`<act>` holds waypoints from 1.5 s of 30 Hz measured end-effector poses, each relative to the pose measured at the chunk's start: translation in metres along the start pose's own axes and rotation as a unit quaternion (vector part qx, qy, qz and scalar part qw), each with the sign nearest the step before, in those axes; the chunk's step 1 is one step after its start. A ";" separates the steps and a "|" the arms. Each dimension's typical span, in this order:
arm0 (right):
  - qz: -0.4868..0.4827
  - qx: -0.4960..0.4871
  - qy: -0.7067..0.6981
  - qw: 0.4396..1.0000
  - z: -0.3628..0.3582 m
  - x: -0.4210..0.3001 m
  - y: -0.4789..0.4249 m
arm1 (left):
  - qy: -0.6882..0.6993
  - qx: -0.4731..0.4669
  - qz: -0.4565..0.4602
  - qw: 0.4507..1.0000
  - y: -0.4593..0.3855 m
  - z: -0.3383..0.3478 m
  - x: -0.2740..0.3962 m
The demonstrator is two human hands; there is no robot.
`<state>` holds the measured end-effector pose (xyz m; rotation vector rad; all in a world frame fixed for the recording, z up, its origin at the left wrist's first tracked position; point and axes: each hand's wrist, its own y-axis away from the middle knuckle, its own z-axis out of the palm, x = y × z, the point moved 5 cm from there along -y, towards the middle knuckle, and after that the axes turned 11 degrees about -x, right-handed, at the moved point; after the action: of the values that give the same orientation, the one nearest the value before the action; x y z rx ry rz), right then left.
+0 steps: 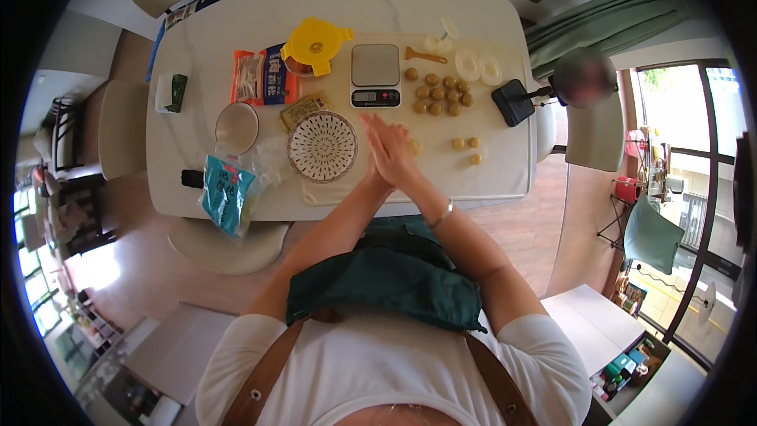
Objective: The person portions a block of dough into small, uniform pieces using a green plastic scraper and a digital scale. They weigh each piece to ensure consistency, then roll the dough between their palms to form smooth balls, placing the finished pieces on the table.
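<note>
Palm against palm, my left hand (372, 160) and my right hand (395, 152) are pressed together above the pastry mat (331, 196). Whatever lies between the palms is hidden. Partly behind my right hand sits a pale yellow dough piece (416, 147). Further right are three small yellow dough balls (458, 144). Several brown balls (437, 93) stand in rows beyond them. A digital kitchen scale (375, 65) with a bare steel platform lies just past my fingertips. Left of my hands is a patterned plate (323, 146) with nothing on it.
Left are a white bowl (237, 128), a blue flour bag (226, 195), an orange-and-blue food packet (264, 76) and a yellow-lidded container (316, 46). A brown spatula (426, 55), plastic mould parts (478, 67) and a black stand (512, 102) are on the right.
</note>
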<state>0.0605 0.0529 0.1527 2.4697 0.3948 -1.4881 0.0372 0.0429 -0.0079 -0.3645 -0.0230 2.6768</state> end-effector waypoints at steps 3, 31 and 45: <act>0.064 -0.031 0.035 0.997 -0.025 0.061 -0.028 | -0.194 0.081 -0.030 0.977 -0.020 0.077 -0.026; -0.076 -0.108 -0.049 0.990 -0.054 0.041 -0.002 | -0.066 -0.407 -0.042 0.910 -0.064 0.034 -0.020; -0.059 0.059 0.002 0.997 -0.050 0.061 -0.015 | -0.422 0.142 -0.034 0.895 -0.018 0.053 -0.057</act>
<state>0.1243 0.0899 0.1207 2.5820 0.4736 -1.5949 0.0810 0.0369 0.0590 0.8785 0.0899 2.4981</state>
